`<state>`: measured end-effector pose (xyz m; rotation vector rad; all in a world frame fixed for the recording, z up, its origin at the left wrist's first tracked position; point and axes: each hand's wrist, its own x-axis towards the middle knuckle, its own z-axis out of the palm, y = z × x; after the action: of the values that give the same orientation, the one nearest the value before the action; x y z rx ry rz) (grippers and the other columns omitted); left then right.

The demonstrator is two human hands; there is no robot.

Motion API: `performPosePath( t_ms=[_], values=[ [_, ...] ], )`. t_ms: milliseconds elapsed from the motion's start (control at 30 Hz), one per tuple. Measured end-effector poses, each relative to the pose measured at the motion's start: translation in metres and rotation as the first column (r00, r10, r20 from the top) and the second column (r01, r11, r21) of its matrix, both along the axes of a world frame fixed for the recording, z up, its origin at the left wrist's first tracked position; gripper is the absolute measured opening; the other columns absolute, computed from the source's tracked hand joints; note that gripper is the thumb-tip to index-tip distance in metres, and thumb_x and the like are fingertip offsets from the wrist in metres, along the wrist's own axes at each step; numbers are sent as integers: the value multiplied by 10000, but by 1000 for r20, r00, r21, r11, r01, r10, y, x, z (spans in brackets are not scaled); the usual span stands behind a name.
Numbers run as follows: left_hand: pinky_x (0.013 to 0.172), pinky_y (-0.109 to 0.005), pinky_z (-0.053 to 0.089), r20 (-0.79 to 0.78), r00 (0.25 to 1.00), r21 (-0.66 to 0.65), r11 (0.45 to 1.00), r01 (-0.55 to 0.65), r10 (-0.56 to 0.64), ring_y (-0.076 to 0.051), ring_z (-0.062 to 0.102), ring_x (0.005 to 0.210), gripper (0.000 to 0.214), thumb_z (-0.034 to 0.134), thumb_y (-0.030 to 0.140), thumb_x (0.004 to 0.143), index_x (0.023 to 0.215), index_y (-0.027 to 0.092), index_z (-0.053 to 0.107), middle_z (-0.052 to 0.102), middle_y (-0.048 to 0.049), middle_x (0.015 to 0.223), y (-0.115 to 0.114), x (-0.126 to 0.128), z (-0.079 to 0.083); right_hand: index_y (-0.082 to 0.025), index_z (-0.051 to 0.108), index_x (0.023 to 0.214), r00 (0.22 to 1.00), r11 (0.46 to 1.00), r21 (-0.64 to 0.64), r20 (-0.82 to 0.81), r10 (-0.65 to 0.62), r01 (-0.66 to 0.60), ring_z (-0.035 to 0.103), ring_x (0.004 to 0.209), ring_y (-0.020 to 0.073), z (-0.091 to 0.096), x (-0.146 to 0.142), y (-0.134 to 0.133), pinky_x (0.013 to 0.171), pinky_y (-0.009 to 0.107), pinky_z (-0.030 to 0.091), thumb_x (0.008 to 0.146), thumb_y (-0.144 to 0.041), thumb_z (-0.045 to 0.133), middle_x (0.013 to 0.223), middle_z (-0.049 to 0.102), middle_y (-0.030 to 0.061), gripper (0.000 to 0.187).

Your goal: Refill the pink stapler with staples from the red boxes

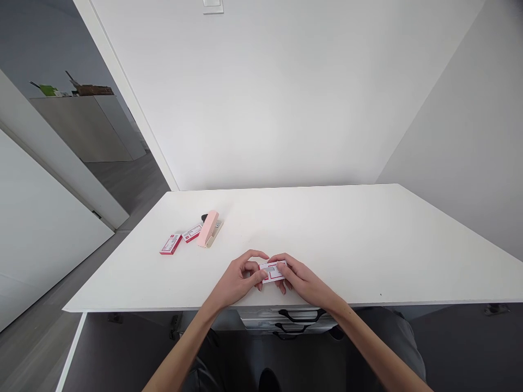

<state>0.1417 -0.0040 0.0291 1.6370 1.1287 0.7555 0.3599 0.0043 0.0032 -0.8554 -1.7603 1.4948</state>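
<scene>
Small red-and-white box [273, 271]: close to the front edge of the table [368, 239], about midway along it. Long axis ran left to right, parallel with that edge. Could not tell whether it rested on the surface or was lifted just clear of it.

You had it between both hands, straight ahead of you, neither hand nearer than the other. Your left hand [239, 283] was closed on the box's left end, forefinger curled over the top. Your right hand [302, 280] was closed on the right end, its fingers lying across the upper face and hiding part of the label. Fingers of both hands were drawn together on the box, not spread; nothing else in either hand. Both wrists came up over the front edge.

Further out, toward the left edge and well apart from your hands: a pink stapler [210, 229], lying at an angle. Just beside it on its left, a second small box [192, 233]; touching or not, could not tell. A third small box [170, 244] lay nearer the left edge.
</scene>
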Motion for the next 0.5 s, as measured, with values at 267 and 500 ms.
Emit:
performPosePath(
  t_ms=[267, 500],
  values=[
    [759, -295, 474, -24, 999, -10, 999, 32, -32, -162, 621, 685, 360, 627, 455, 930, 1215, 238, 589, 649, 45, 655, 1, 1, -2, -227, 555, 1164, 1000, 1000, -17, -1, 15, -15, 554, 706, 180, 2, 1, 1, 719, 327, 450, 1044, -588, 370, 755, 586, -16, 423],
    [741, -296, 521, -175, 982, 239, 971, -21, 65, -165, 617, 799, 501, 743, 466, 842, 1272, 262, 585, 694, -34, 1087, -3, 6, -7, -239, 566, 1145, 993, 993, -8, 1, -116, 116, 555, 616, 177, -5, -3, 4, 642, 321, 448, 1022, -605, 400, 672, 579, -37, 419]
  ],
)
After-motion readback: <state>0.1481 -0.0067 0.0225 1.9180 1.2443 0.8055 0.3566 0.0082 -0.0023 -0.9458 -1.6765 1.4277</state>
